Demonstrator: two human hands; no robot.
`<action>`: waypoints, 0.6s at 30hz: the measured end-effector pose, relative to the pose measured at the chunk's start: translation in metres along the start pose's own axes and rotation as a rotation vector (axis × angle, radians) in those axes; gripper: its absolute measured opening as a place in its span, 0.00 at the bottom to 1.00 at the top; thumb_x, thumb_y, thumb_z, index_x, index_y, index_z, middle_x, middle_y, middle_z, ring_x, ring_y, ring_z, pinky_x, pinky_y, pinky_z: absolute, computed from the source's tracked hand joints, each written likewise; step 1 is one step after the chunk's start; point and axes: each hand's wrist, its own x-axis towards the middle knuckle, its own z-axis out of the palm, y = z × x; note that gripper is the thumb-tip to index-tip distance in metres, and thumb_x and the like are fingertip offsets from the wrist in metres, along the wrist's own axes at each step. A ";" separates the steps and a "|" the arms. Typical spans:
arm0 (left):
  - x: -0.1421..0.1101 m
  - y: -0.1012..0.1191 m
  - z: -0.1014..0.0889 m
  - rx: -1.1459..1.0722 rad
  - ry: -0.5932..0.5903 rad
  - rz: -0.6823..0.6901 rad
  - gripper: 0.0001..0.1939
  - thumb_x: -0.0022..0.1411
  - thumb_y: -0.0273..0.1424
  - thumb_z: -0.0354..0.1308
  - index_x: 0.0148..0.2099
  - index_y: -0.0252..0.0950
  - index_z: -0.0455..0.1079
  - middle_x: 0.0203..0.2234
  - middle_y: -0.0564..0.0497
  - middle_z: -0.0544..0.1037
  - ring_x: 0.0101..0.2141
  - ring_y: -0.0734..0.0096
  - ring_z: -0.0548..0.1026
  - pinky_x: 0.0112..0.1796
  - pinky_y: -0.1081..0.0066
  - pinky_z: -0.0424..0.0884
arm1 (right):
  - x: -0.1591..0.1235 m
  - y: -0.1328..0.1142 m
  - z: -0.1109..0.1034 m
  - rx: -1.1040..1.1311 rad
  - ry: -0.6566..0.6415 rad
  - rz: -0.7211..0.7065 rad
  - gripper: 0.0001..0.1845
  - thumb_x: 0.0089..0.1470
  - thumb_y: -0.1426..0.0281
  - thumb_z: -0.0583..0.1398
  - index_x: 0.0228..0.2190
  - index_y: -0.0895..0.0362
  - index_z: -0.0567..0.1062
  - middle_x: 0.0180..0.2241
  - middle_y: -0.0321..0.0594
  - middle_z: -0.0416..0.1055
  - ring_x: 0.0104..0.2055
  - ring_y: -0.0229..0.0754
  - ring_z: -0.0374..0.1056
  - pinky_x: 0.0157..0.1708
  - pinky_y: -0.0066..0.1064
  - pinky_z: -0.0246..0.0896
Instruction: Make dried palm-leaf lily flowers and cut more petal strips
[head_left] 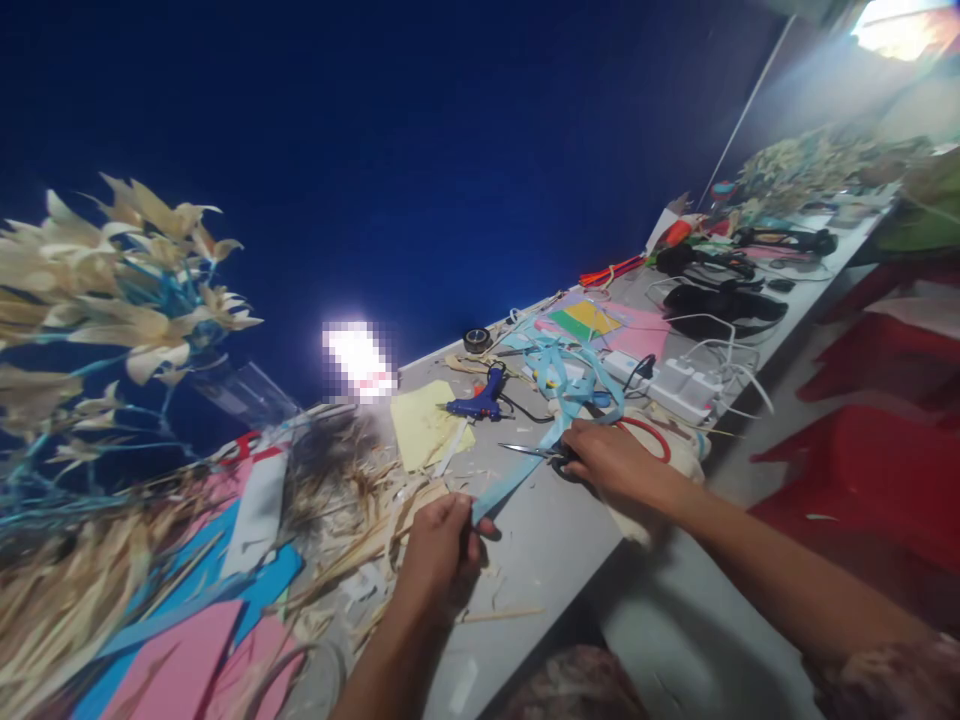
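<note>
In the head view my left hand [444, 545] pinches the near end of a light blue ribbon strip [510, 482], drawn out over the grey table. My right hand [611, 460] is closed on a pair of scissors [529, 452]. The pointed blades reach left and lie against or just over the strip; I cannot tell whether they touch it. Beyond my right hand the strip runs on to a loose heap of the same ribbon [574, 365]. A blue glue gun [476, 398] rests on the table above the blades, beside a yellow sheet [427, 420].
Dried flowers [150, 290] in a clear vase stand at the left. Pink sheets [176, 660] and straw-like strips [82, 590] lie below them. A power strip with white plugs [682, 388] and loose cables is at the right edge. Red chairs [877, 480] stand beside the table.
</note>
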 end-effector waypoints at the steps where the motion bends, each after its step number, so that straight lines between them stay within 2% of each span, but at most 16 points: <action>1: 0.000 0.000 0.001 -0.076 -0.009 -0.019 0.23 0.55 0.50 0.57 0.29 0.32 0.71 0.15 0.48 0.76 0.08 0.80 0.57 0.12 0.76 0.50 | 0.001 0.003 0.000 0.009 -0.004 0.002 0.05 0.58 0.71 0.62 0.36 0.60 0.76 0.40 0.50 0.75 0.40 0.49 0.73 0.35 0.31 0.57; 4: 0.002 0.001 0.003 -0.200 -0.026 -0.036 0.28 0.54 0.55 0.57 0.31 0.30 0.71 0.20 0.41 0.80 0.10 0.77 0.64 0.11 0.76 0.55 | 0.003 0.014 -0.006 0.032 -0.014 -0.003 0.04 0.58 0.72 0.61 0.36 0.59 0.77 0.39 0.49 0.76 0.40 0.50 0.72 0.34 0.32 0.56; 6: 0.002 0.001 0.002 -0.203 -0.033 -0.045 0.30 0.53 0.56 0.58 0.31 0.29 0.71 0.21 0.41 0.80 0.11 0.75 0.66 0.11 0.77 0.56 | 0.001 0.022 -0.011 0.114 0.000 0.006 0.07 0.59 0.71 0.59 0.38 0.58 0.76 0.39 0.46 0.76 0.39 0.48 0.71 0.33 0.31 0.56; 7: 0.002 0.001 0.002 -0.191 -0.035 -0.040 0.30 0.54 0.57 0.58 0.31 0.30 0.71 0.20 0.42 0.79 0.10 0.76 0.66 0.11 0.76 0.56 | -0.001 0.026 -0.013 0.239 0.014 0.034 0.08 0.60 0.69 0.58 0.40 0.57 0.76 0.38 0.46 0.76 0.36 0.46 0.71 0.31 0.31 0.56; 9: 0.003 -0.001 0.002 -0.098 -0.036 -0.010 0.27 0.55 0.55 0.58 0.31 0.32 0.71 0.18 0.46 0.78 0.09 0.77 0.63 0.11 0.76 0.56 | -0.006 0.032 -0.015 0.663 0.033 0.123 0.13 0.59 0.63 0.59 0.43 0.58 0.74 0.37 0.44 0.75 0.29 0.41 0.67 0.27 0.30 0.56; 11: 0.004 -0.003 0.002 0.026 -0.009 0.031 0.21 0.54 0.48 0.62 0.27 0.33 0.70 0.14 0.50 0.74 0.09 0.77 0.62 0.12 0.76 0.56 | -0.012 0.035 -0.012 1.131 0.015 0.176 0.22 0.52 0.57 0.65 0.43 0.59 0.74 0.37 0.44 0.74 0.26 0.38 0.64 0.24 0.29 0.55; 13: 0.005 -0.002 0.003 0.110 0.042 0.070 0.14 0.49 0.38 0.66 0.24 0.34 0.70 0.11 0.53 0.71 0.10 0.77 0.63 0.13 0.77 0.55 | -0.020 0.032 -0.003 1.420 -0.070 0.180 0.28 0.43 0.52 0.70 0.39 0.59 0.75 0.35 0.43 0.73 0.27 0.37 0.63 0.23 0.28 0.54; 15: 0.005 0.002 0.003 0.122 0.083 0.118 0.09 0.46 0.31 0.67 0.22 0.33 0.70 0.11 0.55 0.69 0.12 0.79 0.63 0.15 0.79 0.54 | -0.031 0.024 0.008 1.572 -0.201 0.188 0.32 0.40 0.45 0.70 0.34 0.59 0.75 0.30 0.41 0.71 0.26 0.36 0.61 0.21 0.26 0.52; 18: 0.004 0.007 0.000 0.104 0.078 0.155 0.08 0.49 0.31 0.64 0.24 0.34 0.70 0.12 0.57 0.67 0.14 0.82 0.61 0.16 0.80 0.53 | -0.053 0.004 0.025 1.664 -0.369 0.219 0.35 0.41 0.40 0.67 0.29 0.61 0.74 0.24 0.39 0.68 0.20 0.30 0.51 0.17 0.23 0.41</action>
